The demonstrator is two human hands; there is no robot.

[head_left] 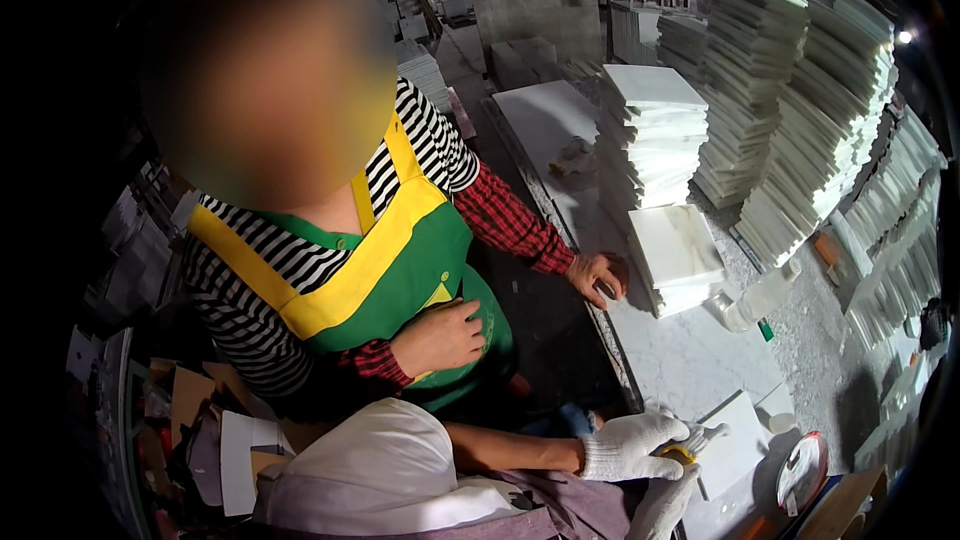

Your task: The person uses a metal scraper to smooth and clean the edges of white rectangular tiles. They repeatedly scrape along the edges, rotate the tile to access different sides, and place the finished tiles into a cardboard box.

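Observation:
My left hand (630, 447), in a white knitted glove, reaches in from the left over a pale marble surface. Its fingers are bent around a small yellow thing (679, 454) whose kind I cannot make out; white glove-like fabric lies just beyond it. Close below is my right hand (664, 506), also in a white glove, partly cut off by the lower edge; its grip does not show clearly. A flat white marble tile (732, 443) lies beside both hands.
A co-worker in a green apron (420, 270) stands at the left, one hand (600, 278) at the table edge. Marble tiles stand in a short stack (675, 245) and a taller one (652, 140). A round red-rimmed thing (803, 472) sits at the right, near a clear plastic bottle (752, 305).

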